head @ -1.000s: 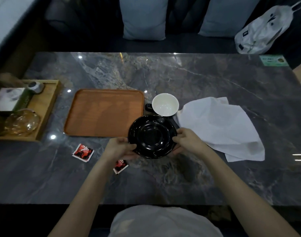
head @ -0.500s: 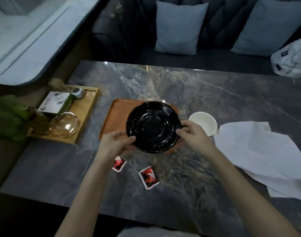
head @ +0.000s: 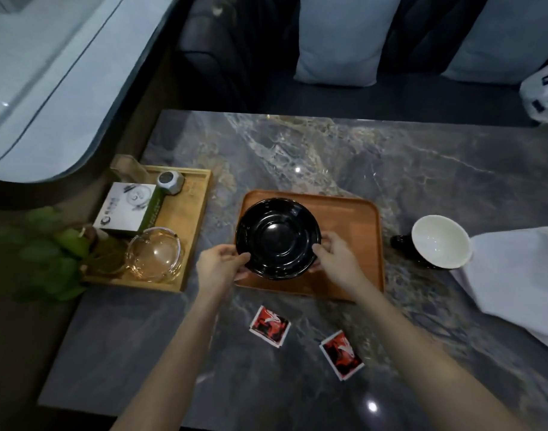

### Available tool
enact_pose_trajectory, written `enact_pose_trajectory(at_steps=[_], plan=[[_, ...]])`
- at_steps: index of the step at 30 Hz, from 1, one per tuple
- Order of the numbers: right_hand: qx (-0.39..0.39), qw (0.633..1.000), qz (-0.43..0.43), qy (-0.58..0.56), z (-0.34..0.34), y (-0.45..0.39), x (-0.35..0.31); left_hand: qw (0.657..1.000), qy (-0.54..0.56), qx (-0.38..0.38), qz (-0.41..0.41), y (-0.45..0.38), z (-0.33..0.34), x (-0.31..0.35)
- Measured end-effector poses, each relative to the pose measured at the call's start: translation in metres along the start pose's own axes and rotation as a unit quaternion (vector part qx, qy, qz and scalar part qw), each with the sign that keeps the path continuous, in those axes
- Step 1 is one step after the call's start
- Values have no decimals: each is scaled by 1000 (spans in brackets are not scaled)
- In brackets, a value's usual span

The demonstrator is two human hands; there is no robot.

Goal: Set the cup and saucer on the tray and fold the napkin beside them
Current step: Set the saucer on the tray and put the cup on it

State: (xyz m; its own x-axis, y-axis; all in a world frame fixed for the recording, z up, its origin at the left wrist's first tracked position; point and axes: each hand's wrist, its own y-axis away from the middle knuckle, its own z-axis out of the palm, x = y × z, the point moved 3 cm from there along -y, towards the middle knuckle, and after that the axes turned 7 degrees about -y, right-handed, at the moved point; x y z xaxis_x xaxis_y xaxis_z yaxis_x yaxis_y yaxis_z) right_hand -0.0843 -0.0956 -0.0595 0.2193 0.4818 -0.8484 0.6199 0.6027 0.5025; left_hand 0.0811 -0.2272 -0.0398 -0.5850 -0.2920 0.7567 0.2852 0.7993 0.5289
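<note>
Two hands hold the glossy black round saucer (head: 278, 238) over the left part of the brown wooden tray (head: 353, 244): the left hand (head: 220, 266) and the right hand (head: 337, 256) pinch opposite rims; whether it touches the tray is unclear. The white-lined cup (head: 440, 241) stands off the tray's right edge, touching the crumpled white napkin (head: 521, 281), which is cut off at the right. Two red sachets (head: 269, 326) lie near the table's near edge.

Saucer (head: 278, 237) between hands, over tray (head: 350, 244)
</note>
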Motion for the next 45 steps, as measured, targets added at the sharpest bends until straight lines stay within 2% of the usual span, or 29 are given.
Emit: enact_pose_trajectory(at_steps=[5,14,21,25,28,31,34,38,42,45], plan=[[21,999,41,24,14,-15,3,999,-35,-16,-15,-29,0,-11],[39,996,13,84,22,-28,10,998,-61,-16,-21,-50,1,-20],[41,999,25,20,23,-33,17,996,-88,-9,-11,-55,0,-23],[85,996,20,-8,23,-33,20,991,-134,-14,11,-53,-1,-21],[87,996,26,-15,22,-33,21,981,-189,-9,31,-54,0,-14],[73,997,19,26,21,-31,19,954,-294,-12,54,-56,-3,-8],[44,991,2,128,15,-28,12,912,-395,-30,104,-52,-3,0],[2,936,-52,349,-3,-17,-5,823,-535,-18,188,-39,3,28],[-18,894,-117,431,-32,-2,-23,789,-552,-5,268,-18,23,58],[9,874,-161,458,-72,9,-30,776,-541,2,325,1,51,76]])
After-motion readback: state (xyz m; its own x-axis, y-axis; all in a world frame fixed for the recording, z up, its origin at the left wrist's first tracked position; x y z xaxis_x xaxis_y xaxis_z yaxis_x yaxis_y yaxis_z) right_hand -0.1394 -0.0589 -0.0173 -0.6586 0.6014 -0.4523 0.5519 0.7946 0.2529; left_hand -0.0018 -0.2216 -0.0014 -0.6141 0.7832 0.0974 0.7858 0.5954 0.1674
